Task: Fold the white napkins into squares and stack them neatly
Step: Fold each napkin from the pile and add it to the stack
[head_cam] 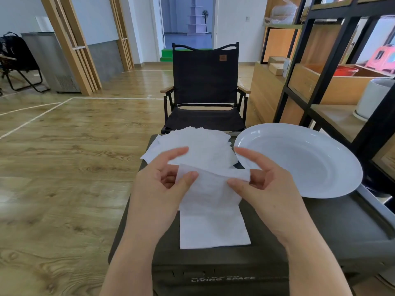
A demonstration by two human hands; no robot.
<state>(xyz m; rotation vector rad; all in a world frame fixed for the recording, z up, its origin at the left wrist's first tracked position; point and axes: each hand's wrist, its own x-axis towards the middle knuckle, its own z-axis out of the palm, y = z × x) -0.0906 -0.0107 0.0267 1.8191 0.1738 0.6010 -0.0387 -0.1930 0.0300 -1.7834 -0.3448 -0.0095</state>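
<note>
A long white napkin (213,214) is laid lengthwise on the dark worktop (320,227), its near end flat and its far end lifted. The far edge is pinched at both corners: by the left hand (158,184) between thumb and curled fingers (188,178), and by the right hand (265,180) in the same way, with its index finger left extended above the paper. Beyond the hands, a loose pile of napkins (198,146) is spread on the far part of the worktop, and a white plate (299,159) is set to the right of it.

For a square result, the lifted edge is best carried toward the near edge until the two meet, the corners being matched before any crease is pressed. The paper looks thin and limp, so an even pull from both sides is advised, lest the strip skew or tear. The fold line is then to be flattened with straight fingers.

Both forearms are brought in from the near edge, wrists raised slightly, palms turned inward toward one another.
</note>
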